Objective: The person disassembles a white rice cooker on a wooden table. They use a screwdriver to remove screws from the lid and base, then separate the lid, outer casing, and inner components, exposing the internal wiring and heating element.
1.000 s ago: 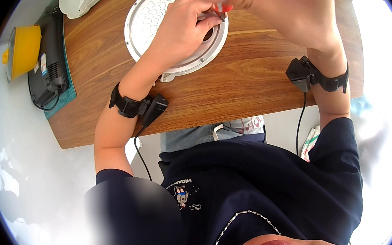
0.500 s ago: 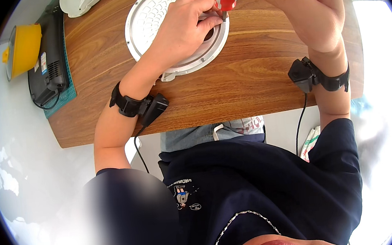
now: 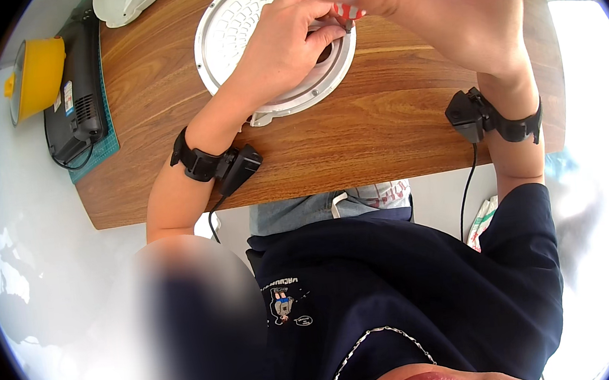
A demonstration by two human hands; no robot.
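A round silver metal housing cover [image 3: 239, 22] lies on the table, with a honeycomb-like pattern inside and small holes along its rim. My left hand [image 3: 281, 44] rests over it, thumb and fingers drawn together at the right of the rim, around the tip of a red and white screwdriver [image 3: 350, 11]. What those fingers pinch is hidden. My right hand [image 3: 442, 19] is closed on the screwdriver's handle from above, thumb pointing left. Most of the handle is covered by this hand, and its other fingers are cut off at the top edge.
The wooden table [image 3: 386, 132] curves along its near edge. At the left, a black device [image 3: 77, 116] and a yellow round container [image 3: 41, 75] stand by a green mat [image 3: 102, 153]. A white plastic part [image 3: 127, 3] lies at the far left. Cabled black devices are strapped to both forearms.
My right hand has turned and shifted left over the screwdriver, its thumb now across the handle and covering more of it. The left hand and the cover have stayed in place.
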